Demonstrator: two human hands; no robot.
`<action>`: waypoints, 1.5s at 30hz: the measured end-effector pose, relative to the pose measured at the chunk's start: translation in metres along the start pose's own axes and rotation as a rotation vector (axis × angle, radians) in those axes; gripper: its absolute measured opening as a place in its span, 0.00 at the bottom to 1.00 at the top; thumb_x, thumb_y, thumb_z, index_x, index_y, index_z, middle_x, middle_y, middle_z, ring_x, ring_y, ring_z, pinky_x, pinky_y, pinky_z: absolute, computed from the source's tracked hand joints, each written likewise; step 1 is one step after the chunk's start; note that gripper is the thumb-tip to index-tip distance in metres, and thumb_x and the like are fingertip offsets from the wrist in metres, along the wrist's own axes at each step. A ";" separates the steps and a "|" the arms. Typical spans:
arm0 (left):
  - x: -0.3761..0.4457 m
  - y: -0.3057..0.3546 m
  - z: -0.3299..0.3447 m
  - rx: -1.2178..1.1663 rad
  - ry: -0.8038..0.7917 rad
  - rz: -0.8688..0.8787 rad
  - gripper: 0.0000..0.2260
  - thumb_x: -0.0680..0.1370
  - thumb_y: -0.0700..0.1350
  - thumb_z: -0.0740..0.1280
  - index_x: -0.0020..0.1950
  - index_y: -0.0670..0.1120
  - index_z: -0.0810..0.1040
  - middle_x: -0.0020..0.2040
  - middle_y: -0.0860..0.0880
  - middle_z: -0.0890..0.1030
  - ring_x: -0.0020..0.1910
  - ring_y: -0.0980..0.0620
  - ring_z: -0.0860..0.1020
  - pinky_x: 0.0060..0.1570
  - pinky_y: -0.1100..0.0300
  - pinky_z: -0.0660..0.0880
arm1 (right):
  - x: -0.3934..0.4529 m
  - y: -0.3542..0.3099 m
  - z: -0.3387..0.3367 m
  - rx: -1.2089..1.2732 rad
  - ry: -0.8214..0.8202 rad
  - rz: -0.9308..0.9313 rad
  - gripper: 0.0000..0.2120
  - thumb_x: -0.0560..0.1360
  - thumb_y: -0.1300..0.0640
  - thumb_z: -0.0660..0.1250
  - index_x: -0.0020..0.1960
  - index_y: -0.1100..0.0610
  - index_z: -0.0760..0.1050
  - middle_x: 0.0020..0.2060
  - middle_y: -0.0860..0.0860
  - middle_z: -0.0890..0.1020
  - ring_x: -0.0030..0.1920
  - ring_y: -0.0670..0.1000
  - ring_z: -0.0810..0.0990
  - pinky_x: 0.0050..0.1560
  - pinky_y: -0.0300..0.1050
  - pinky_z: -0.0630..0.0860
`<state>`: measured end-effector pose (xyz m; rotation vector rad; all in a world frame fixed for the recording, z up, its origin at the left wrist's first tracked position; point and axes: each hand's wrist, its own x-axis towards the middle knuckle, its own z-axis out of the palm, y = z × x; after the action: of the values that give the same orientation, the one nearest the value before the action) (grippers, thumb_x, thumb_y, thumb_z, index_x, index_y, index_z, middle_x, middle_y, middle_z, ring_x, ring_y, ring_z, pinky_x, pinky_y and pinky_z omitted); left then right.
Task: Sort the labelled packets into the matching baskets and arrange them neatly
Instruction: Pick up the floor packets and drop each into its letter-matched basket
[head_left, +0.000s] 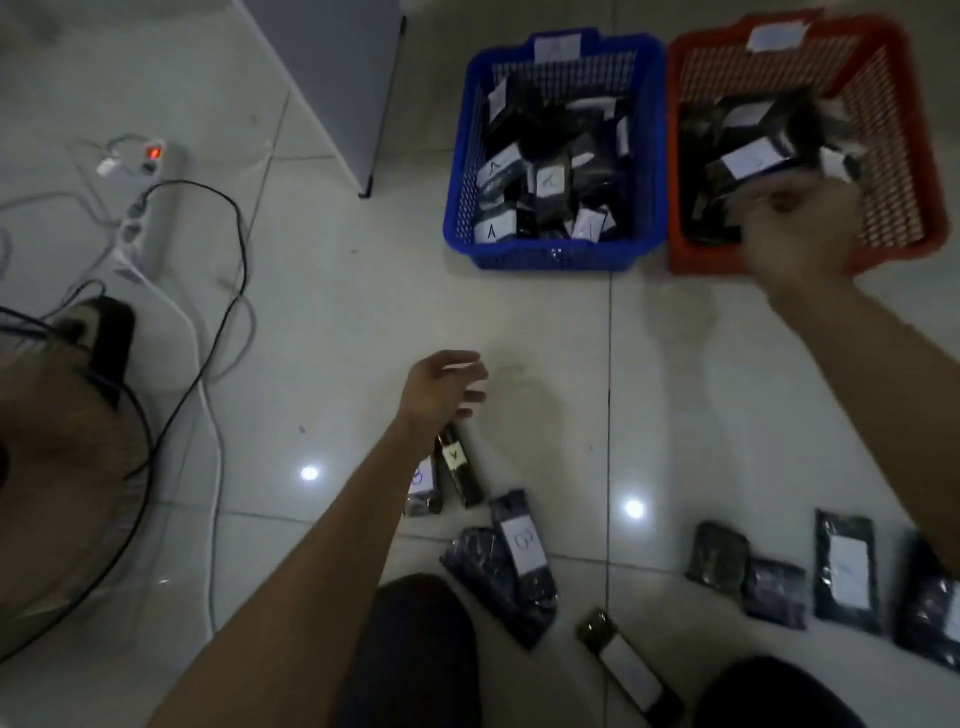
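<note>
Sorting stage: we are kneeling on a tiled floor with two baskets ahead and unsorted packets lying near our knees.
Right hand: we are reaching it over the near rim of the red basket; it is motion-blurred, the fingers look curled downward, and we cannot tell whether it is gripping a packet or has let one go.
Left hand: we are holding it low over the floor with fingers relaxed and spread, gripping nothing, just above a packet marked A, probably readying the next pick.
Blue basket: it is carrying a paper tag reading A on its far rim and is holding a jumble of dark packets, several showing A labels, not yet lined up.
Red basket contents: it is holding a smaller heap of dark packets with white labels; its rim tag is too blurred to read.
Packet marked B: it is lying on another dark packet between our knees, waiting to be sorted.
Right-side packets: several are lying side by side under the right forearm, their labels unreadable.
Power strip: it is sitting well apart at the left, its switch glowing red.
</note>
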<state>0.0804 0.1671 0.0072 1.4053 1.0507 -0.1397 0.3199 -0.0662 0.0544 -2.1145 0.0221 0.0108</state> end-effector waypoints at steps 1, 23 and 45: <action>-0.005 -0.004 -0.003 0.001 -0.004 0.007 0.09 0.76 0.39 0.71 0.56 0.44 0.80 0.47 0.47 0.84 0.38 0.46 0.81 0.37 0.59 0.72 | -0.018 0.000 0.005 0.021 -0.030 0.012 0.12 0.68 0.55 0.66 0.46 0.57 0.86 0.41 0.56 0.86 0.41 0.53 0.82 0.49 0.52 0.82; -0.039 -0.104 -0.071 0.460 0.187 -0.059 0.09 0.72 0.47 0.75 0.44 0.41 0.84 0.40 0.42 0.83 0.45 0.44 0.83 0.43 0.58 0.76 | -0.315 0.064 0.070 -0.404 -0.723 0.391 0.14 0.68 0.46 0.78 0.50 0.51 0.82 0.46 0.49 0.86 0.45 0.51 0.84 0.48 0.47 0.81; -0.081 -0.023 0.015 -0.357 -0.297 0.207 0.22 0.73 0.30 0.71 0.65 0.45 0.78 0.54 0.38 0.84 0.55 0.38 0.82 0.56 0.46 0.80 | -0.215 0.025 -0.003 0.629 -0.518 0.386 0.22 0.71 0.76 0.71 0.62 0.62 0.78 0.55 0.58 0.85 0.52 0.62 0.86 0.54 0.60 0.83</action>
<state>0.0269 0.1097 0.0418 1.1187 0.6424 -0.0070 0.1045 -0.0793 0.0384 -1.4035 0.1084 0.6903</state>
